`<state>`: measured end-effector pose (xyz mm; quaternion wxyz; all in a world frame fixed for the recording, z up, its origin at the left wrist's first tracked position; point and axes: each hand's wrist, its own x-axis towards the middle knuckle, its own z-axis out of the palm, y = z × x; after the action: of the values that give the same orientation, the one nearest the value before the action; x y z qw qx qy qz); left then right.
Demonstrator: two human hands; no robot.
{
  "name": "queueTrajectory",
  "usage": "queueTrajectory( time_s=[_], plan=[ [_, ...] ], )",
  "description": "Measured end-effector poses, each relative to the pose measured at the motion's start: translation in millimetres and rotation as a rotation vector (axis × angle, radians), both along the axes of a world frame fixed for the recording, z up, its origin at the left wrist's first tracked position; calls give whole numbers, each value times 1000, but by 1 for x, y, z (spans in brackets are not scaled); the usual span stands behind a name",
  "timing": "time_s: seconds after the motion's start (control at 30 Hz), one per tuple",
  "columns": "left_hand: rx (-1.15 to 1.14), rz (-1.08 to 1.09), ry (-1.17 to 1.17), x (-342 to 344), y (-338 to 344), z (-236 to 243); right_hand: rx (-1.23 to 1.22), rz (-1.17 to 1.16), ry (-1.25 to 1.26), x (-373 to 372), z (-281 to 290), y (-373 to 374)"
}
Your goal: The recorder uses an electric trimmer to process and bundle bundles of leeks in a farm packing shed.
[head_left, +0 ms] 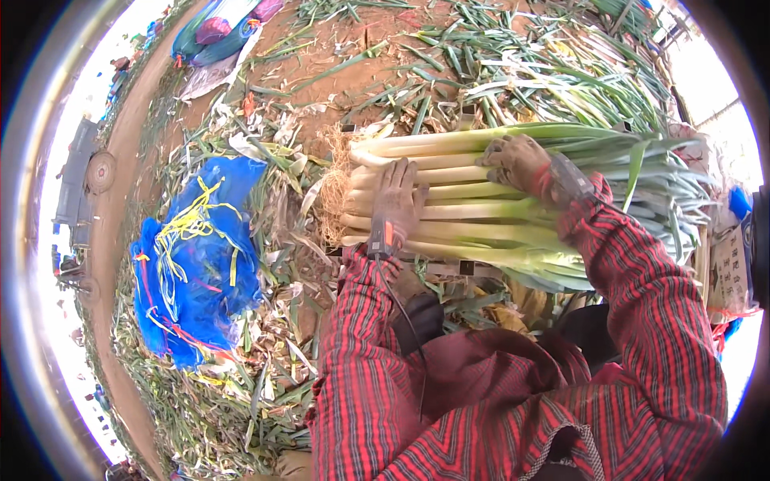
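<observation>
A row of large, leek-like green onions [473, 232] lies side by side in front of me, with pale stems and stringy roots [333, 188] at the left and green leaves [666, 192] at the right. Flat across the white stems near the root end rests my left hand [399, 200], fingers stretched away from me. My right hand [517, 163] is farther along, where the stems turn green, its fingers bent down around a stem on the far side. Both hands look soil-stained or thinly gloved. A dark device is strapped at each wrist. The right fingertips are partly hidden among the stems.
Left of the row lies blue netting [196, 272] with yellow ties [188, 224]. Loose green onions and leaves [561, 80] are heaped beyond the row. Trimmed leaves litter the soil. A printed carton [728, 268] stands at right; a vehicle [76, 172] is far left.
</observation>
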<state>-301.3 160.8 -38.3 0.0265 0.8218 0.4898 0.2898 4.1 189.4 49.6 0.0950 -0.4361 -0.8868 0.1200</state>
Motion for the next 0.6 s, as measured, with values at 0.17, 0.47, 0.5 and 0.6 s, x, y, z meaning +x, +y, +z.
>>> queueTrajectory(
  time_s=[0.17, 0.47, 0.5, 0.6],
  plan=[
    [-44, -37, -3, 0, 3, 5, 10, 31, -119, 6, -6, -1],
    [-63, 205, 310, -58, 36, 20, 9, 26, -167, 4, -8, 1],
    [2, 133, 275, -66, 39, 22, -34, 12, -195, 5, -7, 0],
    [36, 29, 202, -75, 41, 21, 45, 28, -120, 7, -4, -4]
  ],
)
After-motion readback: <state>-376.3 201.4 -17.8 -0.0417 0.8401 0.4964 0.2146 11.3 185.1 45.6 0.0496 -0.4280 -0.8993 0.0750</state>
